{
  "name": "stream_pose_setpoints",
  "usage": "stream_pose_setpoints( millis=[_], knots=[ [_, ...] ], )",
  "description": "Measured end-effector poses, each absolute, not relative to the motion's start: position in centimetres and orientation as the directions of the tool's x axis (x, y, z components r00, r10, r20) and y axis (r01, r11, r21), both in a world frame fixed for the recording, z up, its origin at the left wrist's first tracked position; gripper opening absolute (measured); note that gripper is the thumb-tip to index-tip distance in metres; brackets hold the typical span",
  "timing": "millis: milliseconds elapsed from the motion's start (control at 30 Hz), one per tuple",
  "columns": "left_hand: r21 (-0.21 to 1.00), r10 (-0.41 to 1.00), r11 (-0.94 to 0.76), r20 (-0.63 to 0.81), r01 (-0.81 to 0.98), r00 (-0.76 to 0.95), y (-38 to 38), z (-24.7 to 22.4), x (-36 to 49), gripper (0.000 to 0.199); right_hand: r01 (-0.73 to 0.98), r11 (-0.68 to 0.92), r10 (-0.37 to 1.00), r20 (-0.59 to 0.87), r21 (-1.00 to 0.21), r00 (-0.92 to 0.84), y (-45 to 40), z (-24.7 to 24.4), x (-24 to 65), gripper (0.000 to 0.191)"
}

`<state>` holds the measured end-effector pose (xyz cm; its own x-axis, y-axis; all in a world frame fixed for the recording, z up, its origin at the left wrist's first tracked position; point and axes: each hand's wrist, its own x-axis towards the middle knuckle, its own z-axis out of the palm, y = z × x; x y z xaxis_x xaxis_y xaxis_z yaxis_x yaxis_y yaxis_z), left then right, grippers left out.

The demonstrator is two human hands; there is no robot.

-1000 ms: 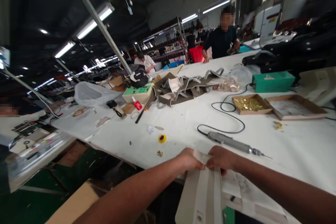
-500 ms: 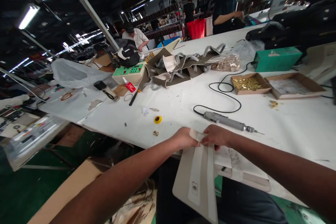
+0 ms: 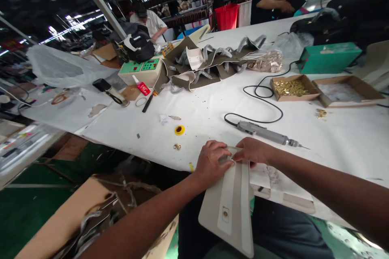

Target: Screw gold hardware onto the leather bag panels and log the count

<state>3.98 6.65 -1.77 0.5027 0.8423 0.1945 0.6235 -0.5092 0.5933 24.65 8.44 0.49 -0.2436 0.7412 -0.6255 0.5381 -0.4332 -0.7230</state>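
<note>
A beige, flat bag panel [image 3: 212, 210] with lighter strips and a small round metal fitting [image 3: 225, 214] slants down from the table's front edge over my lap. My left hand [image 3: 214, 162] grips its upper part from the left, thumb and fingers bent. On the other side my right hand [image 3: 251, 150] pinches the same upper end, its fingertips close to my left thumb. Whatever small piece may lie between the fingertips is hidden. Just beyond my hands lies a grey electric screwdriver [image 3: 267, 133] with a black cord.
Gold fittings fill a cardboard box [image 3: 291, 89]; a second shallow box [image 3: 346, 91] adjoins it. A green box [image 3: 330, 60] stands behind. Folded dark panels [image 3: 206, 81], a red bottle [image 3: 142, 86] and a yellow ring [image 3: 179, 130] lie on the table. Co-workers are at the back.
My left hand has shifted its grip, its fingers now lifted and bent over the panel's top. The right hand stays at the same spot. The view has tilted slightly down.
</note>
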Motion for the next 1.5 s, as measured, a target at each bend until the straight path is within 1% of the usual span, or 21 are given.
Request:
stream_pose_setpoints(
  millis=[67,133,267,333,500,600,733,800,833,933,1067,1200,1267,1400,1500],
  knots=[
    [0.584,0.818,-0.550,0.232,0.597,0.527,6.7,-2.4,3.8,0.019,0.531,-0.440,0.734,-0.631,-0.724,-0.252,8.5,0.6,24.5,0.008],
    [0.591,0.799,-0.574,0.253,0.566,0.546,6.8,-2.7,3.8,0.018,0.529,-0.445,0.733,-0.633,-0.722,-0.248,8.5,0.8,24.5,0.009],
    [0.635,0.811,-0.547,0.240,0.546,0.534,7.0,-2.8,3.7,0.017,0.528,-0.476,0.721,-0.656,-0.703,-0.223,8.7,1.0,24.5,0.013],
    [0.620,0.814,-0.544,0.226,0.565,0.535,7.3,-2.9,3.5,0.017,0.518,-0.485,0.719,-0.659,-0.705,-0.223,8.9,1.1,24.6,0.014],
    [0.553,0.773,-0.606,0.241,0.572,0.586,8.4,-4.0,3.0,0.018,0.509,-0.482,0.755,-0.633,-0.714,-0.173,8.7,1.0,24.6,0.012],
    [0.511,0.750,-0.645,0.278,0.569,0.600,8.6,-4.3,2.9,0.018,0.534,-0.434,0.823,-0.560,-0.726,-0.093,7.4,1.2,24.7,0.015],
    [0.479,0.737,-0.667,0.311,0.570,0.600,8.7,-4.4,2.9,0.018,0.535,-0.339,0.935,-0.340,-0.774,0.101,5.1,1.6,27.3,0.026],
    [0.477,0.731,-0.674,0.318,0.564,0.604,8.9,-4.3,3.0,0.017,0.504,-0.322,0.945,-0.239,-0.802,0.223,4.0,1.7,30.3,0.024],
    [0.476,0.727,-0.678,0.319,0.561,0.608,9.0,-4.3,3.0,0.017,0.489,-0.337,0.932,-0.212,-0.805,0.293,3.4,1.6,32.1,0.023],
    [0.468,0.722,-0.683,0.321,0.561,0.613,9.2,-4.3,3.0,0.016,0.460,-0.451,0.847,-0.206,-0.765,0.489,2.2,0.7,38.3,0.024],
    [0.453,0.713,-0.695,0.337,0.558,0.615,9.4,-4.7,2.8,0.017,0.475,-0.553,0.756,-0.171,-0.684,0.632,1.9,-1.1,45.1,0.030],
    [0.452,0.715,-0.695,0.342,0.560,0.610,9.4,-5.0,2.7,0.017,0.542,-0.585,0.737,-0.115,-0.603,0.666,4.1,-2.1,48.4,0.039],
    [0.444,0.716,-0.693,0.337,0.568,0.611,9.4,-5.1,2.7,0.017,0.578,-0.595,0.736,-0.089,-0.559,0.672,5.7,-2.5,48.9,0.039],
    [0.410,0.708,-0.704,0.341,0.580,0.618,9.3,-5.1,2.6,0.017,0.638,-0.618,0.731,-0.039,-0.459,0.681,7.5,-2.8,49.0,0.029],
    [0.392,0.687,-0.726,0.374,0.565,0.623,9.6,-5.2,2.6,0.017,0.684,-0.600,0.758,-0.021,-0.415,0.652,6.5,-2.7,48.4,0.024]
  ],
)
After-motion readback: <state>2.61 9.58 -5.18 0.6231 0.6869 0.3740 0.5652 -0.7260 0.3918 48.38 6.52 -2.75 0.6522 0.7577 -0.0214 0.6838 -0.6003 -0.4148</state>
